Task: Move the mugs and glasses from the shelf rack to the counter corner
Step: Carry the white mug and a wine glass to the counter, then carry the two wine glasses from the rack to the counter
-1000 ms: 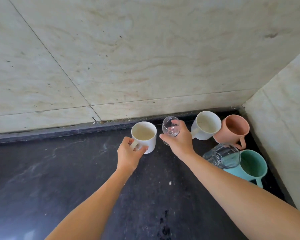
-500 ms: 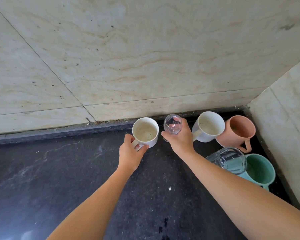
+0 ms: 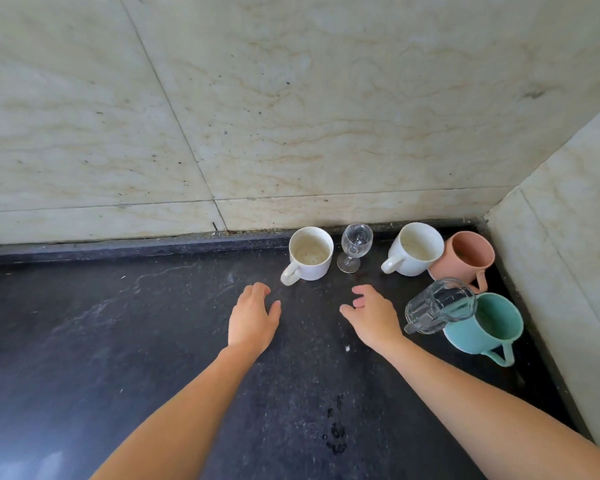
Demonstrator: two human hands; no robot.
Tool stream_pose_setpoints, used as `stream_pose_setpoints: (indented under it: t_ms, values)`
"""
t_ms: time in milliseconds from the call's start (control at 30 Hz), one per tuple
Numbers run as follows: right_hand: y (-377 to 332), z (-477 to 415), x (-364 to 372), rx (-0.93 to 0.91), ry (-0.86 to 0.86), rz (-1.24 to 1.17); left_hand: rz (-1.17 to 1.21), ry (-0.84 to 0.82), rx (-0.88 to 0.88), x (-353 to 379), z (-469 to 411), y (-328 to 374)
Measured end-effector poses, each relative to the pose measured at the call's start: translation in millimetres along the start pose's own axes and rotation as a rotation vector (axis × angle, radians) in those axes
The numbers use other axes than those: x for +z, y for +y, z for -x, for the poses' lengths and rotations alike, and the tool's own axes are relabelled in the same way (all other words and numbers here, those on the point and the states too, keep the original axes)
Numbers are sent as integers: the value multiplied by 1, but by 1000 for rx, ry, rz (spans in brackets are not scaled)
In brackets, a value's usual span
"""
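A white mug (image 3: 309,256) stands upright by the back wall, handle toward me. Just right of it stands a small stemmed glass (image 3: 354,244). Further right sit a second white mug (image 3: 414,249), a pink mug (image 3: 465,259), a teal mug (image 3: 484,323) and a clear glass tumbler (image 3: 439,304) that partly covers the teal mug. My left hand (image 3: 252,318) hovers open just in front of the first white mug, holding nothing. My right hand (image 3: 371,315) is open too, in front of the stemmed glass and left of the tumbler.
The dark stone counter (image 3: 118,341) stretches left and toward me. Marble wall tiles (image 3: 291,116) rise behind the mugs, and a side wall (image 3: 575,237) closes the corner on the right. A few wet spots (image 3: 335,431) lie near the front.
My left hand has let go of the white mug and my right hand has let go of the stemmed glass. Both now stand on the counter, and both hands have drawn back toward me.
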State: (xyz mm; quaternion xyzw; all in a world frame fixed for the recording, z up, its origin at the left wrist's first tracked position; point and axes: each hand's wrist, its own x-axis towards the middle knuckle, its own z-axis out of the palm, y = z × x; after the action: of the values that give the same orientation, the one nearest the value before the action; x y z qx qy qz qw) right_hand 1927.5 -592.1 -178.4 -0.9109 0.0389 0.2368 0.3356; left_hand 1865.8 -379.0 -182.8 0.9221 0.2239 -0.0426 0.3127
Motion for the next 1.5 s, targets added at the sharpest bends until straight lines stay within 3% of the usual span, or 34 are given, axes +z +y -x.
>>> stream_pose_setpoints:
  t_ms: [300,533,733,1000,1200,1500]
  values:
    - [-64,93,-2,-633,-49,481,-67,173,-58,-86,118,-28]
    - [-108,162,29,-1155,-173,552,-238,431,-159,-130,250,-59]
    - [-131,254,76,-1481,-284,565,-426,584,-313,-147,391,-89]
    - [-161,441,161,-1998,-453,591,-543,737,-788,-166,621,-125]
    - [-141,605,230,-2298,-565,549,-578,805,-1060,-154,795,-144]
    - [-78,832,323,-2498,-802,440,-508,838,-1418,-123,1026,-173]
